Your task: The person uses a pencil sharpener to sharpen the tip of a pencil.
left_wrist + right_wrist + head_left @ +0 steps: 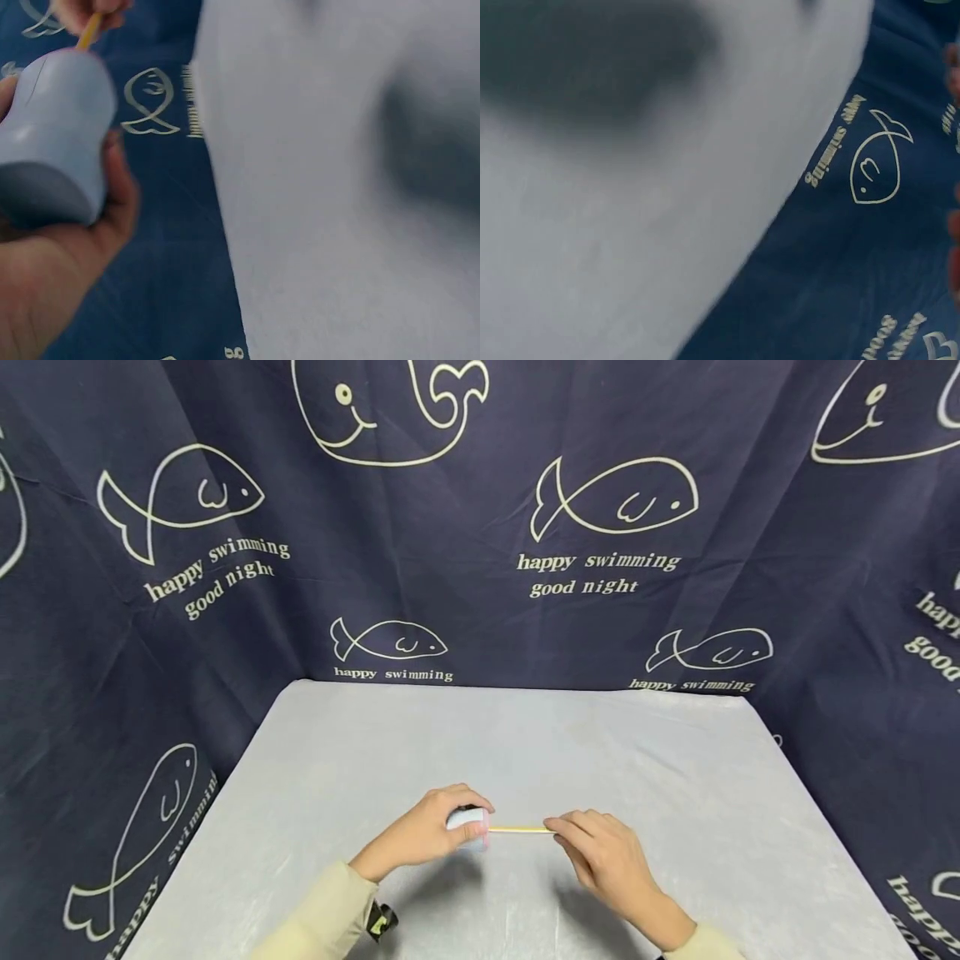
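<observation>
My left hand (429,827) grips a light blue pencil sharpener (468,816) with a pink rim, its fingers and thumb wrapped round the waisted body. In the left wrist view the sharpener (58,112) is tilted, its darker base toward the camera. A yellow pencil (521,829) runs level from the pink-rimmed end to my right hand (603,856), which pinches its far end between thumb and fingers. Whichever tip meets the sharpener is hidden. Only slivers of fingers (954,232) show at the edge of the right wrist view.
A pale cloth-covered table (525,743) lies beneath both hands, which are held above it and cast shadows. Dark blue curtains (480,543) with fish drawings and lettering rise behind and on both sides. A black strap (381,920) shows at the left wrist.
</observation>
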A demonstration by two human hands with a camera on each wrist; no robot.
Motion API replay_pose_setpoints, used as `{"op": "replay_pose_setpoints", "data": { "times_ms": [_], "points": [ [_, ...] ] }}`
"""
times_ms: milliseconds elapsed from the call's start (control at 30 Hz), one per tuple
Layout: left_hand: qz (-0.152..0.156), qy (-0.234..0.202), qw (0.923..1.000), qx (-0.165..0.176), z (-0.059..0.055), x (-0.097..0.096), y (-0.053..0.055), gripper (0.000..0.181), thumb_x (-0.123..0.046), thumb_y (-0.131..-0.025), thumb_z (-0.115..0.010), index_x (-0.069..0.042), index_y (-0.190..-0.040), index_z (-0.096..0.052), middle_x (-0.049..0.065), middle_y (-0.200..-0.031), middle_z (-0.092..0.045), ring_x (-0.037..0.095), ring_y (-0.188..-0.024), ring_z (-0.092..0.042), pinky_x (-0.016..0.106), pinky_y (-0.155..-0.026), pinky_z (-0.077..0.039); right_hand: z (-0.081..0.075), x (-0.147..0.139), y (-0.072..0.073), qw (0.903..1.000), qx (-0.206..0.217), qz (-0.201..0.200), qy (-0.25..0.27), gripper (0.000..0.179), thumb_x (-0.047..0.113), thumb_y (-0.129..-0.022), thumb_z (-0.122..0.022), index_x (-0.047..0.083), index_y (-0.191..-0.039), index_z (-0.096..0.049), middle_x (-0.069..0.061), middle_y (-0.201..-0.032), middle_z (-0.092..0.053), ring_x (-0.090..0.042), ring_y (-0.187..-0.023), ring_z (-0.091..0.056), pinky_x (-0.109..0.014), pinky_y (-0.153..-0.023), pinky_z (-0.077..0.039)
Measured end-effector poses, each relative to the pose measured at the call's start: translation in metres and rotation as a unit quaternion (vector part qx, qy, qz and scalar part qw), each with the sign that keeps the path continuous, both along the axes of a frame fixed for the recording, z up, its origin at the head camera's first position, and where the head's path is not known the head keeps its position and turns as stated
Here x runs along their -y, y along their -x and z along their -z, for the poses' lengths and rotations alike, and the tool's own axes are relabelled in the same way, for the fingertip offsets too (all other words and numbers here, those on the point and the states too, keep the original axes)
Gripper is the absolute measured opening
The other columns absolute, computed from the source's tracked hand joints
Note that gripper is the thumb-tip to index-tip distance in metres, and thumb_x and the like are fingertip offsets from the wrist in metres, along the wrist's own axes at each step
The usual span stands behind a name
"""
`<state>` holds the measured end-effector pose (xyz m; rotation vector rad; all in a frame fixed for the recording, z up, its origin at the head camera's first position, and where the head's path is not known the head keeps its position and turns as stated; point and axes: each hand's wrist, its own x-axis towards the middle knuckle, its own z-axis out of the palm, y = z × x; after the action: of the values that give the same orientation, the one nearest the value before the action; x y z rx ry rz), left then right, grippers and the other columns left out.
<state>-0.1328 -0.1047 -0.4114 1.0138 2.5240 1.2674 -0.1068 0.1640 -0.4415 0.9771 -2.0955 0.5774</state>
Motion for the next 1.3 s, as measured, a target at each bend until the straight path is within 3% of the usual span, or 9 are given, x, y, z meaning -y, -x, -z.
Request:
{"op": "replay_pose_setpoints", "data": {
  "times_ms": [300,433,567,667,767,900,967,1067,1300],
  "points": [
    [0.024,-0.12,0.9616,0.246,-0.011,-0.002,0.006,0.032,-0.018,-0.096,-0.055,0.009,-0.109,-0.064,0.023,-0.101,-0.065,0.008,-0.09,-0.055,0.026,-0.083,-0.044,-0.019,0.01,0.005,0.9711,-0.237,0.026,-0.01,0.03,0.02,-0.1,-0.047,0.011,-0.09,-0.073,0.003,-0.066,-0.057,-0.01,-0.049,-0.041,-0.016,-0.045,-0.027],
    [0.013,-0.105,0.9827,0.152,-0.002,-0.006,0.0,0.027,-0.018,-0.095,-0.057,0.004,-0.108,-0.067,0.018,-0.101,-0.067,0.007,-0.09,-0.056,0.025,-0.082,-0.044,-0.018,0.012,0.005,0.9828,-0.184,0.012,0.008,0.031,0.027,-0.1,-0.049,0.015,-0.083,-0.073,0.008,-0.06,-0.049,-0.003,-0.046,-0.03,-0.011,-0.042,-0.02],
    [0.0,-0.063,0.9971,-0.042,0.016,-0.009,-0.006,0.022,-0.014,-0.088,-0.065,-0.005,-0.108,-0.067,0.007,-0.097,-0.064,0.006,-0.084,-0.054,0.022,-0.076,-0.047,-0.013,0.008,-0.004,0.9976,0.064,0.005,0.027,0.018,0.029,-0.091,-0.062,0.021,-0.079,-0.074,0.016,-0.058,-0.045,0.007,-0.047,-0.029,-0.007,-0.042,-0.022],
    [0.017,-0.047,0.9832,-0.176,0.03,-0.01,-0.011,0.028,-0.016,-0.085,-0.068,-0.006,-0.111,-0.064,0.004,-0.097,-0.06,0.009,-0.085,-0.053,0.019,-0.074,-0.047,-0.016,0.005,-0.008,0.9504,0.308,0.028,0.032,0.007,0.029,-0.083,-0.071,0.026,-0.079,-0.075,0.019,-0.056,-0.048,0.008,-0.046,-0.032,-0.013,-0.042,-0.026],
    [0.036,-0.03,0.9564,-0.288,0.041,-0.011,-0.014,0.03,-0.024,-0.091,-0.063,-0.005,-0.113,-0.062,0.002,-0.1,-0.057,0.011,-0.09,-0.052,0.016,-0.078,-0.046,-0.018,0.001,-0.006,0.8644,0.5,0.038,0.037,0.007,0.028,-0.083,-0.071,0.025,-0.081,-0.077,0.014,-0.057,-0.055,0.003,-0.046,-0.034,-0.019,-0.042,-0.027],
    [0.054,-0.013,0.9246,-0.377,0.048,-0.012,-0.016,0.035,-0.034,-0.098,-0.049,-0.005,-0.115,-0.061,0.003,-0.102,-0.056,0.012,-0.091,-0.051,0.015,-0.078,-0.045,-0.015,-0.003,-0.002,0.7947,0.604,-0.005,0.055,0.014,0.022,-0.085,-0.068,0.011,-0.084,-0.077,0.004,-0.066,-0.064,-0.001,-0.049,-0.034,-0.019,-0.044,-0.027],
    [0.054,-0.008,0.9178,-0.393,0.05,-0.012,-0.015,0.037,-0.036,-0.099,-0.046,-0.006,-0.114,-0.06,0.004,-0.103,-0.056,0.012,-0.091,-0.052,0.015,-0.077,-0.045,-0.014,-0.003,-0.001,0.8,0.598,-0.009,0.049,0.014,0.023,-0.086,-0.068,0.012,-0.084,-0.077,0.005,-0.067,-0.065,-0.001,-0.049,-0.035,-0.019,-0.045,-0.028],
    [0.045,-0.01,0.9251,-0.377,0.048,-0.01,-0.012,0.033,-0.032,-0.096,-0.053,-0.005,-0.114,-0.061,0.004,-0.102,-0.056,0.012,-0.091,-0.052,0.016,-0.077,-0.046,-0.013,-0.002,-0.003,0.8384,0.544,0.014,0.029,0.01,0.028,-0.086,-0.068,0.021,-0.086,-0.075,0.01,-0.064,-0.058,0.001,-0.05,-0.037,-0.021,-0.046,-0.03],
    [-0.008,-0.024,0.9871,-0.158,0.022,-0.005,-0.004,0.028,-0.015,-0.084,-0.069,-0.005,-0.11,-0.067,0.001,-0.097,-0.062,0.011,-0.086,-0.056,0.022,-0.075,-0.048,-0.006,0.002,-0.006,0.9666,0.255,0.004,0.019,0.018,0.017,-0.081,-0.074,0.022,-0.096,-0.066,0.017,-0.075,-0.061,0.006,-0.058,-0.044,-0.014,-0.05,-0.035]
  ]
}}
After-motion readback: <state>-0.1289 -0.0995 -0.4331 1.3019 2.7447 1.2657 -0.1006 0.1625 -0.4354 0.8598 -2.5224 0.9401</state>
